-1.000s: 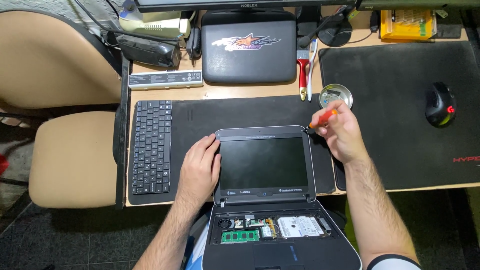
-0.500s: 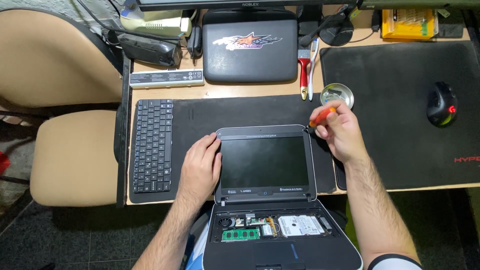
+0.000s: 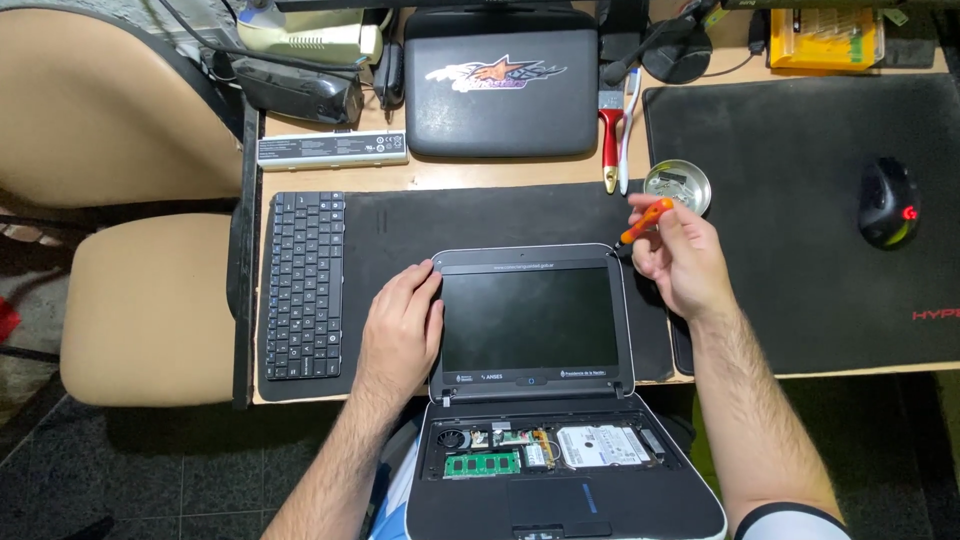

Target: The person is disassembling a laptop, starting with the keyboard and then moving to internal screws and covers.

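The left hand (image 3: 400, 325) lies flat, fingers together, on the left edge of the laptop's (image 3: 530, 320) open screen, which is laid back on the desk (image 3: 450, 178), and it has kept that place over the last second. The right hand (image 3: 680, 255) has its fingers clamped on a small orange screwdriver (image 3: 640, 222), tip pointing down at the screen's upper right corner. A second ago the driver sat a little farther right, its handle up toward the round metal dish (image 3: 677, 185); now hand and tool have drawn in closer to that corner, so the tip looks about to meet the bezel there (contact itself is too small to tell). The base (image 3: 560, 480) hangs off the desk edge toward the person, keyboard cover off, with fan, green memory stick and drive bared. The removed keyboard (image 3: 305, 285) rests well to the left
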